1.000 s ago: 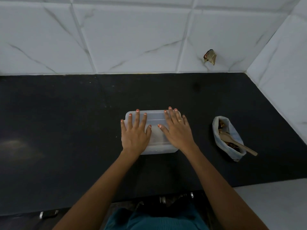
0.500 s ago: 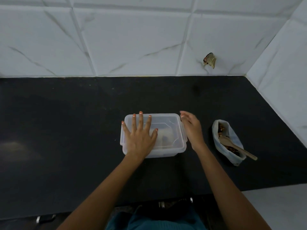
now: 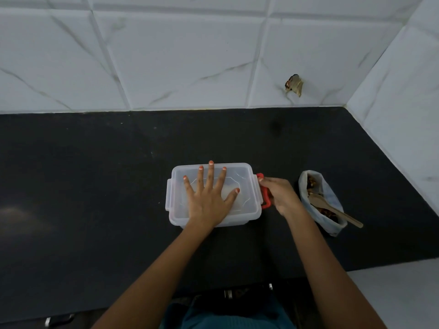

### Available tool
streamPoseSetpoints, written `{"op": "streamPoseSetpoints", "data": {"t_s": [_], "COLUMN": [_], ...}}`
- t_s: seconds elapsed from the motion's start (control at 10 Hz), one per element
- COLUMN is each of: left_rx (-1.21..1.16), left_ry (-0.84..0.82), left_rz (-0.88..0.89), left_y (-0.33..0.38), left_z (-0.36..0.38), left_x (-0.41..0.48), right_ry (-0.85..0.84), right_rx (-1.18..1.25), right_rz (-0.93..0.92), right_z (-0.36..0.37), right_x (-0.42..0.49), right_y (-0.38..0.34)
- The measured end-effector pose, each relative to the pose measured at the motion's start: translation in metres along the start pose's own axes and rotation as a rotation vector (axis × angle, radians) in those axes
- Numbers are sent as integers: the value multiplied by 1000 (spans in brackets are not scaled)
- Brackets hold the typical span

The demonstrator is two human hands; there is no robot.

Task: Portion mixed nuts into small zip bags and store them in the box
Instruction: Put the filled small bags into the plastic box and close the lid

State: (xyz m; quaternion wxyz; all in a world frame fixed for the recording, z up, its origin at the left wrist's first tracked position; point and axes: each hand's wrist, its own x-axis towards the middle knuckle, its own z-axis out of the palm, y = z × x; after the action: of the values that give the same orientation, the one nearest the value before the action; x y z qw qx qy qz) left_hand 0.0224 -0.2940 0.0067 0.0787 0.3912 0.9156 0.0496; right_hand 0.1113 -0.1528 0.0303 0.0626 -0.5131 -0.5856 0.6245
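- Fingers [image 3: 210, 176] of the left hand [image 3: 209, 203] lie straight, spread flat on the lid of the box [image 3: 252, 173].
- At the box's right end, the right hand [image 3: 282, 195] curls its fingers on the red clip [image 3: 266, 204].
- Just right of that hand sits the nut bag [image 3: 331, 198].

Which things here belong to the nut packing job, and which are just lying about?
Job: lidded box, its red clip, nut bag, wooden spoon.
Lying about: brown scrap on the wall tile.
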Motion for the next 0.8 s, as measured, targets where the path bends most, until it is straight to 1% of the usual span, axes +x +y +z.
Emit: {"op": "streamPoseSetpoints", "data": {"t_s": [0.1, 0.2, 0.3, 0.4, 0.6, 0.8], "left_rx": [2, 2, 12, 16, 16, 24], "left_ry": [-1, -1, 3, 4, 3, -1], "left_rz": [0, 2, -2, -6, -8, -7], "left_y": [0, 0, 1, 1, 1, 1], "left_z": [-1, -1, 0, 2, 0, 0], "left_x": [0, -1, 0, 1, 0, -1], "right_ry": [43, 70, 131, 176, 233, 220], "right_rx": [-38, -115, -214, -246, -433, -445], "right_rz": [-60, -160, -274, -314, -404, -403], "right_z": [6, 17, 24, 27, 34, 38], "right_x": [-4, -8, -11, -12, -14, -15], "right_y": [-2, 0, 5, 7, 9, 12]}}
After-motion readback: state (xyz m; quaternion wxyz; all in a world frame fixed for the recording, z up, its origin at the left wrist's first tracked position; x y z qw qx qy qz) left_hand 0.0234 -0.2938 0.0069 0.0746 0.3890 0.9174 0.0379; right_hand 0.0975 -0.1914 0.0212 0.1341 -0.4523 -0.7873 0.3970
